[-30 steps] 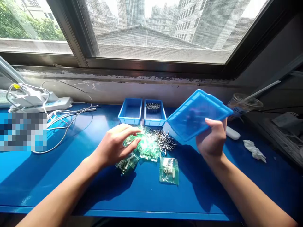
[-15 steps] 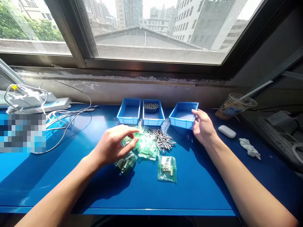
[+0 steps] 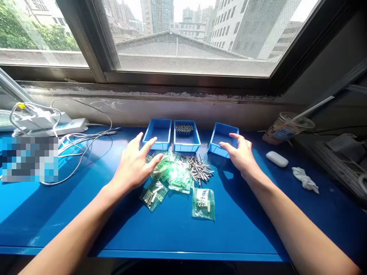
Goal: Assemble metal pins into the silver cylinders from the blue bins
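My left hand (image 3: pixel 134 162) is open, its fingers spread toward the front of the left blue bin (image 3: pixel 146 133), over the edge of a pile of green-clear packets (image 3: pixel 179 177). My right hand (image 3: pixel 243 154) is at the front right corner of the right blue bin (image 3: pixel 215 143), thumb and forefinger apart over its rim. That bin sits turned at an angle. Between them, the middle blue bin (image 3: pixel 187 146) holds upright metal tubes (image 3: pixel 184 129) at its back. Loose metal pins (image 3: pixel 200 170) lie in a heap right of the packets.
Two separate packets, one left (image 3: pixel 154 195) and one right (image 3: pixel 203 204), lie nearer me. At right are a drink cup (image 3: pixel 282 131), a white case (image 3: pixel 277 159) and a crumpled tissue (image 3: pixel 305 179). White cables and a power strip (image 3: pixel 69 128) occupy the left.
My left hand has spread its fingers and moved toward the left bin. The right bin has turned and shifted slightly right; my right hand's grip on its side has loosened.
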`<action>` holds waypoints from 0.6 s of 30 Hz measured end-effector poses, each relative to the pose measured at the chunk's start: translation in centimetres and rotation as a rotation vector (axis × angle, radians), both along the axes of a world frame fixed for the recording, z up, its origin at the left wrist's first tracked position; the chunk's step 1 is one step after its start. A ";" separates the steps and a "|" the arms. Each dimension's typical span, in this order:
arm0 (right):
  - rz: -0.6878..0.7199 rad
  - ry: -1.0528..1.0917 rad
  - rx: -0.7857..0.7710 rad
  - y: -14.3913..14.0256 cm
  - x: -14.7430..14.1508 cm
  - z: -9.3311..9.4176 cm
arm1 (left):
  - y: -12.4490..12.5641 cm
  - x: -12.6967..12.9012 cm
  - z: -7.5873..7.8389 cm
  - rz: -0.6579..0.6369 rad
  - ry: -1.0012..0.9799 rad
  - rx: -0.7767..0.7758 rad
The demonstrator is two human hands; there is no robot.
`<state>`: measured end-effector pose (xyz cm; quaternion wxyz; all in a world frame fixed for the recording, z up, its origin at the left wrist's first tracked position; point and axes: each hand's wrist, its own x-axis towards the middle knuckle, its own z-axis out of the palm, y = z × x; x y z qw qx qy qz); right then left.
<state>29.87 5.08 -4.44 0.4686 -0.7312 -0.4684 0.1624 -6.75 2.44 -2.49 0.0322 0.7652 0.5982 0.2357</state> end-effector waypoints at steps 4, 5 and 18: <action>0.107 -0.072 0.077 0.0 -1.2 -0.1 | 0.5 0.3 -0.5 -0.001 0.012 -0.085; 0.127 -0.084 0.096 0.0 -1.5 -0.1 | 0.5 0.4 -0.5 -0.006 0.010 -0.082; 0.204 -0.315 0.337 -0.4 -3.1 1.5 | -0.1 1.1 -0.4 0.001 0.008 -0.135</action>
